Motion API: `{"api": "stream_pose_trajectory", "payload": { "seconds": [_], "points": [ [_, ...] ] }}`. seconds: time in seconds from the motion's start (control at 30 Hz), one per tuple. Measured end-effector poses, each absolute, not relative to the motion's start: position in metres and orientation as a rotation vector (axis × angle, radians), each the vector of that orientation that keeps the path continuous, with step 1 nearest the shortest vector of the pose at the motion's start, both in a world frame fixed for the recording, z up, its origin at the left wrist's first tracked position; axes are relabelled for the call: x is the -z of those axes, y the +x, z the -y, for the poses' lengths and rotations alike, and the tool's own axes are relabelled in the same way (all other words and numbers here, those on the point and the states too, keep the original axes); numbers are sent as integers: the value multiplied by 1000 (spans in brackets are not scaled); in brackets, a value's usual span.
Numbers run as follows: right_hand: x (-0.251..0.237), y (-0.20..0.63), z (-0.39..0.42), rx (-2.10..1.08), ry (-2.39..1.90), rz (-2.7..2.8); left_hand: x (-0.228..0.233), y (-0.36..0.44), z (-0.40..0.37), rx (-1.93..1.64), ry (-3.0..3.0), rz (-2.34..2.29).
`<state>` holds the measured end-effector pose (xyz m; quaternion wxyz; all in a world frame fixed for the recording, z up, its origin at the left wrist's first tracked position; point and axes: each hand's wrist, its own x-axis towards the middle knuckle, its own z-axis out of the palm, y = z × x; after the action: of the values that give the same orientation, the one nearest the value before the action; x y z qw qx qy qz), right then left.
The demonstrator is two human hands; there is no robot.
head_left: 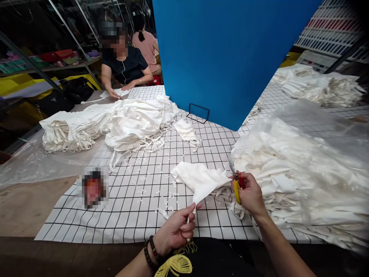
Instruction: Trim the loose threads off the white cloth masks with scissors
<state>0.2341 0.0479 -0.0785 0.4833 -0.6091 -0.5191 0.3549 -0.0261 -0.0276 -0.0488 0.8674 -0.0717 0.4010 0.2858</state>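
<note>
My left hand pinches the near corner of a white cloth piece that lies on the black-and-white grid sheet. My right hand grips small scissors with a yellow and red handle, blades pointing up and away beside the cloth's right edge. Several small white fabric scraps are scattered over the grid in front of me.
A big heap of white cloth pieces under clear plastic fills the right side. More white stacks lie at the left, and another at the far right. A blue panel stands behind. A person in black sits opposite, handling cloth.
</note>
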Motion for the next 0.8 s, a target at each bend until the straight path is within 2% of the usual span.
{"api": "stream_pose_trajectory", "payload": {
  "seconds": [0.33, 0.4, 0.53, 0.6, 0.8],
  "points": [
    [63, 236, -37, -775, -1723, 1226, 28, -17, 25, -847, 520, -1061],
    [52, 227, -31, -947, -1596, 1257, 22, -17, 23, -870, 577, -1093],
    [35, 191, -16, -1504, -1191, 1321, 11, -14, 20, -881, 642, -1105],
    [34, 173, -12, -1605, -1097, 1262, 9, -11, 18, -870, 673, -1103],
    [40, 154, -18, -1415, -1108, 1107, 12, -7, 18, -997, 952, -1216]
  ]
}}
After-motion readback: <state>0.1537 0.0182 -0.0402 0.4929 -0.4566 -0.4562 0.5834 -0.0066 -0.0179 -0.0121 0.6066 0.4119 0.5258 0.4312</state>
